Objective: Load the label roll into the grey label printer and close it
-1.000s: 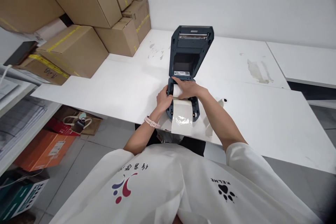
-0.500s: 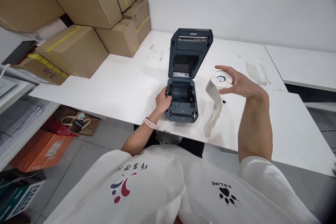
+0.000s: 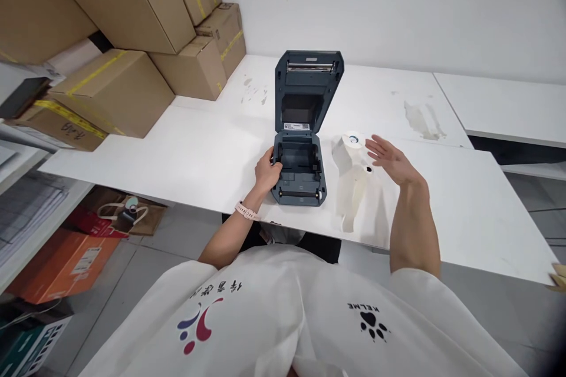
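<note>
A dark grey label printer point(image 3: 297, 156) stands on the white table with its lid point(image 3: 308, 88) raised and its inner bay bare. My left hand point(image 3: 267, 171) grips the printer's left side, thumb over the rim and the other fingers partly hidden behind it. To the printer's right, a roll of white labels point(image 3: 352, 141) with a teal core rests on the table. Its loose strip point(image 3: 352, 203) trails toward the front edge. Just right of the roll hovers my right hand point(image 3: 389, 159), fingers stretched out, holding nothing.
Cardboard boxes point(image 3: 119, 94) with yellow tape are stacked at the table's left end, against the wall. A small round hole point(image 3: 368, 169) is in the tabletop beside the label strip. An orange box point(image 3: 66, 265) and a bag lie below on the left. Table front edge point(image 3: 177, 206) runs before me.
My right hand has let go of the label roll, which now rests on the table, and has drawn away to its right. The left hand keeps its hold on the printer.
</note>
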Demonstrator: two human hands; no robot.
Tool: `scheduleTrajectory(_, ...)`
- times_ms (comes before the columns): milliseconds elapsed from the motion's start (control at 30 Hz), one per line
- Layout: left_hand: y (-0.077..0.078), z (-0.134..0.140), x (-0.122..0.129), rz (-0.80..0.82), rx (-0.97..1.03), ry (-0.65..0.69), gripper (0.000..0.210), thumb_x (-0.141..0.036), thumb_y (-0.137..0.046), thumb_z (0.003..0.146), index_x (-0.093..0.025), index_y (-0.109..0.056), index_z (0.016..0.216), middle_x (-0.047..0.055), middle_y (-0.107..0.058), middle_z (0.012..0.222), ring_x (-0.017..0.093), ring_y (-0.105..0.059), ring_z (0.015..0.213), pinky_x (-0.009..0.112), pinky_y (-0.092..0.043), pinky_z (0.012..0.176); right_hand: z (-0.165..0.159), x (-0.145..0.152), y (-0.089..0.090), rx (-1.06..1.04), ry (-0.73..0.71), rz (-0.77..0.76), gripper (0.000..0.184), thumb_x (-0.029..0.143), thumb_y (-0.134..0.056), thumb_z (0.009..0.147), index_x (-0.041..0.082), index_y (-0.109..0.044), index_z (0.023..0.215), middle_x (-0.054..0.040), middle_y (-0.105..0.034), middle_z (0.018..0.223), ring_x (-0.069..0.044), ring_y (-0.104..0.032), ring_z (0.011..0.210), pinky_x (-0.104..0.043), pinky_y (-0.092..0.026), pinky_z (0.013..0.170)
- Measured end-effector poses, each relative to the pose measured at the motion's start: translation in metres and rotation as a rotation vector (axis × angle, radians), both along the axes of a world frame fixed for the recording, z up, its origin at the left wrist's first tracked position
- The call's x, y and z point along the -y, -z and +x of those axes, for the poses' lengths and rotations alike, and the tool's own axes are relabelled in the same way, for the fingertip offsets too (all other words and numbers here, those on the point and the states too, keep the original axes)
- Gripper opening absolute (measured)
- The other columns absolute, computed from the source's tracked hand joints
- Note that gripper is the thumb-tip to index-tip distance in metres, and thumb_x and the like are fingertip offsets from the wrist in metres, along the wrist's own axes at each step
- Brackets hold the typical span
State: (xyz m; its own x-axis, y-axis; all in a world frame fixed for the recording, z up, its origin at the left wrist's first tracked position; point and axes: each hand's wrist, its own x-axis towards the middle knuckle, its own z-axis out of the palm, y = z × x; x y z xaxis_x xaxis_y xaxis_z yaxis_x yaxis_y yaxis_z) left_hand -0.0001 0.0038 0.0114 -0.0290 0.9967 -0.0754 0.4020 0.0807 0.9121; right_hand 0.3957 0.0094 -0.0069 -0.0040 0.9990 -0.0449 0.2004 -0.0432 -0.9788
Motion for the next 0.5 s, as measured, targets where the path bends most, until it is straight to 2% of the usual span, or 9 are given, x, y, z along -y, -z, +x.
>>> scheduleTrajectory(67, 0.001, 0.000, -0.001, -0.002, 0.001, -0.012, 0.074, -0.015, -0.057, 0.073, -0.021, -0.062, 0.147, 0.008, -0.074, 0.135, 0.034, -0.069, 0.121, 0.050, -0.052, 0.110, 0.005, 0.024, 0.006, 0.016, -0.049, -0.035, 0.076, 0.034, -0.089, 0.065, 0.038, -0.066, 0.137, -0.0039, -0.062, 0.156, -0.031, -0.049, 0.153, -0.052, -0.037, 0.129)
scheduleTrajectory(133, 0.002, 0.001, -0.001, 0.010, 0.007, -0.016, 0.073, -0.015, -0.057, 0.073, -0.022, -0.063, 0.145, 0.007, -0.075, 0.133, 0.033, -0.069, 0.120, 0.050, -0.052, 0.110, 0.002, 0.042, 0.011, 0.061, -0.112, -0.120, 0.065, 0.039, -0.093, 0.067, 0.032, -0.072, 0.129, -0.0071, -0.067, 0.150, -0.032, -0.060, 0.141, -0.052, -0.044, 0.123)
scheduleTrajectory(200, 0.003, 0.001, -0.001, 0.018, 0.019, -0.021, 0.073, -0.015, -0.057, 0.073, -0.022, -0.063, 0.145, 0.006, -0.075, 0.134, 0.032, -0.070, 0.119, 0.050, -0.052, 0.110, -0.006, 0.052, 0.012, 0.069, -0.143, -0.177, 0.056, 0.047, -0.094, 0.067, 0.027, -0.077, 0.117, -0.0099, -0.075, 0.134, -0.032, -0.071, 0.120, -0.052, -0.054, 0.109)
scheduleTrajectory(267, 0.003, 0.002, -0.001, 0.007, 0.032, -0.023, 0.073, -0.015, -0.057, 0.074, -0.023, -0.062, 0.146, 0.007, -0.074, 0.136, 0.033, -0.069, 0.121, 0.050, -0.053, 0.110, -0.013, 0.055, 0.004, 0.015, -0.140, -0.123, 0.051, 0.053, -0.095, 0.065, 0.026, -0.079, 0.105, -0.0093, -0.081, 0.110, -0.031, -0.075, 0.101, -0.050, -0.059, 0.097)
scheduleTrajectory(367, 0.002, 0.001, 0.000, -0.022, 0.034, -0.019, 0.073, -0.016, -0.056, 0.075, -0.023, -0.062, 0.147, 0.007, -0.074, 0.137, 0.034, -0.068, 0.123, 0.050, -0.054, 0.108, -0.029, 0.050, -0.032, -0.079, -0.216, 0.125, 0.050, 0.059, -0.093, 0.066, 0.028, -0.080, 0.103, -0.0061, -0.080, 0.088, -0.031, -0.076, 0.094, -0.050, -0.060, 0.093)
scheduleTrajectory(433, 0.001, 0.001, 0.001, -0.021, 0.029, -0.010, 0.072, -0.016, -0.056, 0.076, -0.023, -0.061, 0.147, 0.008, -0.074, 0.136, 0.033, -0.068, 0.123, 0.050, -0.054, 0.107, -0.052, 0.041, -0.066, -0.018, -0.357, 0.245, 0.050, 0.058, -0.088, 0.073, 0.029, -0.079, 0.113, -0.0065, -0.081, 0.094, -0.031, -0.076, 0.098, -0.048, -0.060, 0.093)
scheduleTrajectory(500, 0.000, 0.001, 0.001, -0.009, 0.023, -0.013, 0.072, -0.016, -0.056, 0.076, -0.022, -0.060, 0.148, 0.008, -0.073, 0.137, 0.033, -0.068, 0.122, 0.049, -0.054, 0.107, -0.090, 0.028, -0.100, 0.210, -0.500, 0.254, 0.049, 0.053, -0.081, 0.084, 0.029, -0.076, 0.126, -0.0080, -0.081, 0.112, -0.030, -0.075, 0.105, -0.045, -0.059, 0.092)
